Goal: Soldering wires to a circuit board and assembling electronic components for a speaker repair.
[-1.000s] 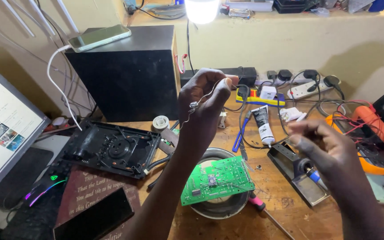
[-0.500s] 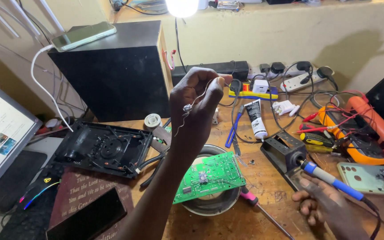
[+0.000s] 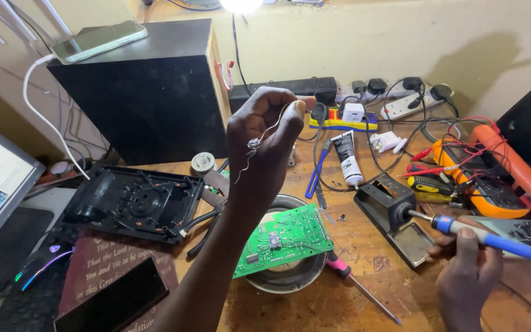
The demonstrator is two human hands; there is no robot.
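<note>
The left hand (image 3: pixel 264 144) is raised above the bench, thumb and fingers pinched on a thin, silvery solder wire (image 3: pixel 259 142) that curls down across the palm with a small blob partway along it; lifted like this, its free end hangs clear of the clutter. Low and to the right, the right hand (image 3: pixel 465 280) is wrapped around the blue grip of a soldering iron (image 3: pixel 480 237), whose metal tip points towards the black stand (image 3: pixel 394 212) just to its left, kept away from skin and wood. Below the left wrist a green circuit board (image 3: pixel 284 237) lies flat across a round metal dish (image 3: pixel 287 270), which props it off the wooden table (image 3: pixel 345 295). The board is matte and dotted with small components, though its solder joints are too small to make out. A pink-handled screwdriver (image 3: pixel 354 283) lies between the hands, and a black plastic casing (image 3: pixel 133 203), ribbed and hollow, sits left of the left forearm
</note>
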